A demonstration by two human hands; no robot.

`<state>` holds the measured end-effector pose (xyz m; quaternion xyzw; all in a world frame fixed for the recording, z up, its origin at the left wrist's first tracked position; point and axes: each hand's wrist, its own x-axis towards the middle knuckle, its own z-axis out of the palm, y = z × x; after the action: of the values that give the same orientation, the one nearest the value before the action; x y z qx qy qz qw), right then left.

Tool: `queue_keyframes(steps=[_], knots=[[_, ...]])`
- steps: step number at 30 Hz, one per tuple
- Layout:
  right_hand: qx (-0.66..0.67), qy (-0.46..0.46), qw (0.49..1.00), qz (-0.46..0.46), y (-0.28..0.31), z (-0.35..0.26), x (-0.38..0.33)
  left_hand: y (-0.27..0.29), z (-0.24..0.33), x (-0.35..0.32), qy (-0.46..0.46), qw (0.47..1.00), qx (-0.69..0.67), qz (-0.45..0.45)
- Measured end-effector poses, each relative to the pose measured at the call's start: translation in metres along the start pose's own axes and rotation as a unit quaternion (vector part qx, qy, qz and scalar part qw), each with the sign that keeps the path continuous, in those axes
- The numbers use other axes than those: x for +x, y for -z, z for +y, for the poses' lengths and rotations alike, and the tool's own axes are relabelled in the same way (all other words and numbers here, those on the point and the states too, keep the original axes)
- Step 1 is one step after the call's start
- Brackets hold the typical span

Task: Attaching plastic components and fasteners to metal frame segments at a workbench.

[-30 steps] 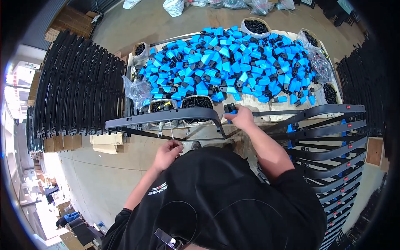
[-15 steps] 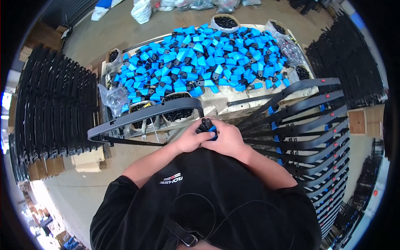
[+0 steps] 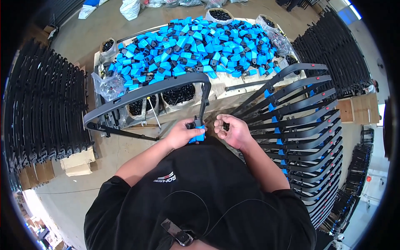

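My left hand is closed round a blue-and-black plastic piece, just in front of my chest. That piece sits at the lower right end of a large curved black frame, which stretches away to the left in front of the table. To the right and apart from it, my right hand is turned palm up with fingers curled. Small black parts rest in its grip; their exact kind is too small to tell.
A heap of blue-and-black pieces covers the table, with bags of small black parts along its edges. A yellow-handled screwdriver hangs at the near edge. Stacked curved frames stand close on the right; black frames stand left.
My hands were together round the piece; the right has drawn away to the right, showing small black parts. The left still holds the piece, its blue side more visible. The view shifted slightly.
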<state>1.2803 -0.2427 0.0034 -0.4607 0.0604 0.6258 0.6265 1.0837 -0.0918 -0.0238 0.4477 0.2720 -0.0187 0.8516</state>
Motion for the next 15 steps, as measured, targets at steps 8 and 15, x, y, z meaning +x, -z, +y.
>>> queue_keyframes(steps=[8,15], knots=[[0.073,-0.012,0.988,-0.133,0.011,0.024,0.002,-0.005,0.002,-0.018,-0.019,0.999,0.030,0.019],[-0.040,-0.013,0.988,-0.147,0.022,0.014,0.005,-0.008,-0.001,0.004,0.017,0.999,0.014,0.038]])
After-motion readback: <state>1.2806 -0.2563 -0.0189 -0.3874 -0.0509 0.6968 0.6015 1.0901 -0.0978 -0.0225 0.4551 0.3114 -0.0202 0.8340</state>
